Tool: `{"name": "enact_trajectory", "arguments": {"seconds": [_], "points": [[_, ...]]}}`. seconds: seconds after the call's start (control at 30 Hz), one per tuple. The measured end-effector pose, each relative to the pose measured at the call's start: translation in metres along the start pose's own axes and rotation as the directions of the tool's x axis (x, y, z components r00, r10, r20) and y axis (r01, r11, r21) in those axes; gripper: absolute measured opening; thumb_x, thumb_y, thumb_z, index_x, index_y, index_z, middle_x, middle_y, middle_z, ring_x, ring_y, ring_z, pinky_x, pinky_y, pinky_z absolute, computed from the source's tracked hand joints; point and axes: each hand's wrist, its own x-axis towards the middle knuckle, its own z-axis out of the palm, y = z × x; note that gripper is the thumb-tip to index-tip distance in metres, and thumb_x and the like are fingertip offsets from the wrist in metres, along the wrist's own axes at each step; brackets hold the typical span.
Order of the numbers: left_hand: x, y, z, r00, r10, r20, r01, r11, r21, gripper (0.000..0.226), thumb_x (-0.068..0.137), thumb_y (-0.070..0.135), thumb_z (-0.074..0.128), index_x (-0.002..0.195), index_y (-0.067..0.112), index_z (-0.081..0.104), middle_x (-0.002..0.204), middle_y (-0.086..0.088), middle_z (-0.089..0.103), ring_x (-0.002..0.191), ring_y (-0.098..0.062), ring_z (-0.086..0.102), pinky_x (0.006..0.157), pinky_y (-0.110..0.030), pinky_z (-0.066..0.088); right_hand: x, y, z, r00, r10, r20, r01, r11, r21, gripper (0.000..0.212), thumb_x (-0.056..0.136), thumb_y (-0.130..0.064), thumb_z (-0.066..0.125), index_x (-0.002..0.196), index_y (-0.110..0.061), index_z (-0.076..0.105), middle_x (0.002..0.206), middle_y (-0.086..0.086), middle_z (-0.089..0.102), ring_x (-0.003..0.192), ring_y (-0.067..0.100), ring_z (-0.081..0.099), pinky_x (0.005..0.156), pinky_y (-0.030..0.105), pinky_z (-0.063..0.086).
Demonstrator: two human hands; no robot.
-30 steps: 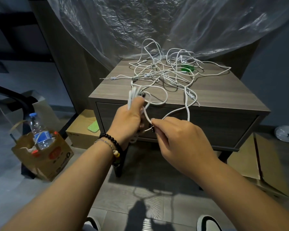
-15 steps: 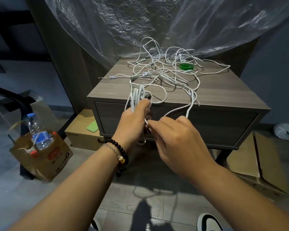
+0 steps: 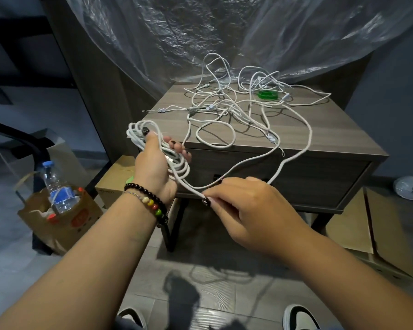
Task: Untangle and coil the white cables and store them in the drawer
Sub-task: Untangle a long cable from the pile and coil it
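On the grey wood-grain nightstand [image 3: 308, 139] lie tangled white cables [image 3: 236, 108]. The left hand [image 3: 156, 165] grips a coiled white bundle [image 3: 177, 166]; the right hand [image 3: 246, 208] pinches its trailing strand, fingertips hidden.

Left hand [image 3: 156, 163] holding a coil of white cable [image 3: 150, 141], right hand [image 3: 246, 206] pinching its loose end, more cables [image 3: 236, 108] lying tangled on the table [image 3: 320, 136]

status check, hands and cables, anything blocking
Left hand grips coiled loops. Right hand pinches the cable running to the tangle on the nightstand. Drawer shut. Green ring among cables.
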Motion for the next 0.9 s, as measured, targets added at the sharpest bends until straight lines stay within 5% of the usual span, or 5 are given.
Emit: {"name": "enact_trajectory", "arguments": {"seconds": [0.33, 0.43, 0.57, 0.73, 0.9], "points": [[-0.003, 0.029, -0.007, 0.987, -0.097, 0.127, 0.123, 0.968, -0.22, 0.049, 0.099, 0.048, 0.034, 0.064, 0.016, 0.045, 0.045, 0.009, 0.035, 0.033, -0.002, 0.035, 0.034, -0.013, 0.032, -0.006, 0.033, -0.025, 0.965, 0.246, 0.087, -0.257, 0.955, 0.148, 0.023, 0.084, -0.041, 0.06, 0.084, -0.025, 0.076, 0.073, -0.014, 0.066, 0.071, 0.006, 0.062, 0.066, 0.035, 0.051], [-0.013, 0.027, -0.007, 0.946, -0.212, 0.243, 0.228, 0.973, -0.037, 0.045, 0.098, 0.048, 0.036, 0.067, 0.017, 0.046, 0.049, 0.011, 0.037, 0.035, -0.002, 0.036, 0.035, -0.01, 0.032, -0.007, 0.042, -0.032, 0.952, 0.303, 0.05, -0.307, 0.943, 0.126, 0.013, 0.083, -0.034, 0.071, 0.079, -0.023, 0.077, 0.067, -0.016, 0.062, 0.067, 0.005, 0.06, 0.063, 0.024, 0.043], [-0.025, 0.014, -0.004, 0.905, -0.286, 0.315, 0.226, 0.95, 0.214, 0.046, 0.098, 0.047, 0.035, 0.064, 0.018, 0.042, 0.056, 0.005, 0.046, 0.044, -0.004, 0.049, 0.043, -0.016, 0.046, -0.009, 0.041, -0.034, 0.95, 0.312, 0.005, -0.311, 0.947, 0.081, 0.012, 0.079, -0.035, 0.071, 0.08, -0.025, 0.077, 0.07, -0.016, 0.064, 0.069, 0.005, 0.061, 0.063, 0.034, 0.051], [-0.032, 0.0, -0.007, 0.887, -0.339, 0.314, 0.19, 0.886, 0.422, 0.051, 0.1, 0.044, 0.03, 0.061, 0.014, 0.044, 0.113, -0.018, 0.068, 0.106, -0.027, 0.066, 0.084, -0.045, 0.055, -0.006, 0.035, -0.033, 0.962, 0.228, -0.147, -0.221, 0.973, 0.066, 0.012, 0.078, -0.032, 0.072, 0.074, -0.021, 0.075, 0.068, -0.01, 0.064, 0.063, 0.01, 0.06, 0.058, 0.036, 0.051], [-0.044, -0.008, -0.011, 0.788, -0.53, 0.315, 0.301, 0.776, 0.554, 0.052, 0.097, 0.047, 0.03, 0.06, 0.013, 0.045, 0.114, -0.019, 0.068, 0.101, -0.03, 0.069, 0.076, -0.047, 0.056, -0.004, 0.032, -0.031, 0.954, 0.196, -0.225, -0.189, 0.981, 0.052, 0.007, 0.077, -0.027, 0.07, 0.074, -0.023, 0.074, 0.066, -0.017, 0.057, 0.06, 0.004, 0.052, 0.055, 0.031, 0.047]]}}
